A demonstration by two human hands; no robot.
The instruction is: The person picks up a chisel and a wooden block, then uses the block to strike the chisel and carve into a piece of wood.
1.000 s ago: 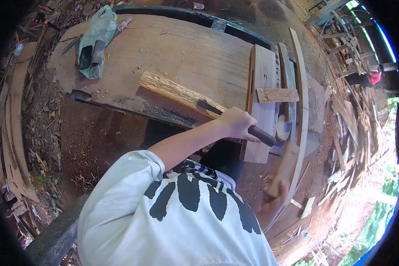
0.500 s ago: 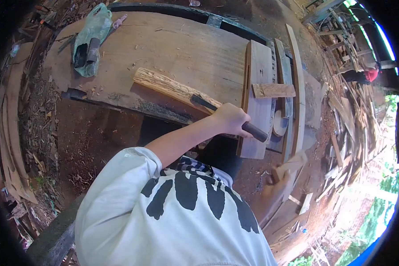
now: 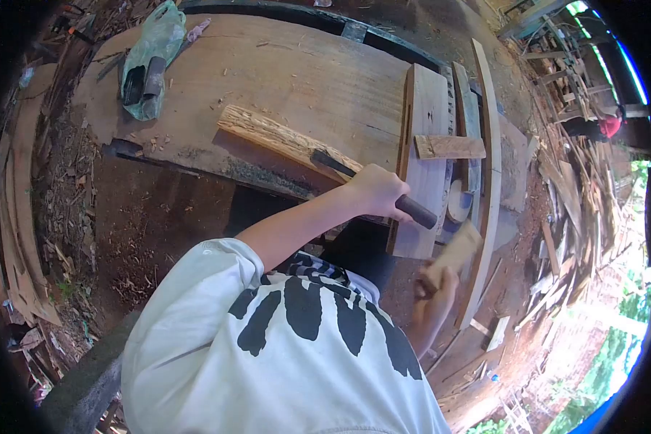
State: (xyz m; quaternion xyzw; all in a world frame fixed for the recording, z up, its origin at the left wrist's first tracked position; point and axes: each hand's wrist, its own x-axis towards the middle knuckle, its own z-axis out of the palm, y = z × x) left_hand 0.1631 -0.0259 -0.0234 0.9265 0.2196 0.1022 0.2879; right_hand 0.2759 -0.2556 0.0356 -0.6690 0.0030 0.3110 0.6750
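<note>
**Head view.** The left hand (image 3: 372, 192) is shown with its fingers wrapped tightly around a chisel (image 3: 414, 209); the dark handle is seen projecting from the right of the fist, and the dark blade from its left. The blade is laid against the near end of a rough log (image 3: 275, 137), which is placed slantwise near the front edge of the tabletop (image 3: 304, 72). The right hand (image 3: 430, 289), blurred, is held below the front edge, its fingers closed on 1 wooden mallet (image 3: 453, 251), raised just beside the chisel handle but apart from it. A slotted board (image 3: 425, 116) is set at the right edge of the tabletop, and 1 small block (image 3: 450, 147) is laid across it. A green bag (image 3: 152, 50) is seen at the far left corner.
</note>
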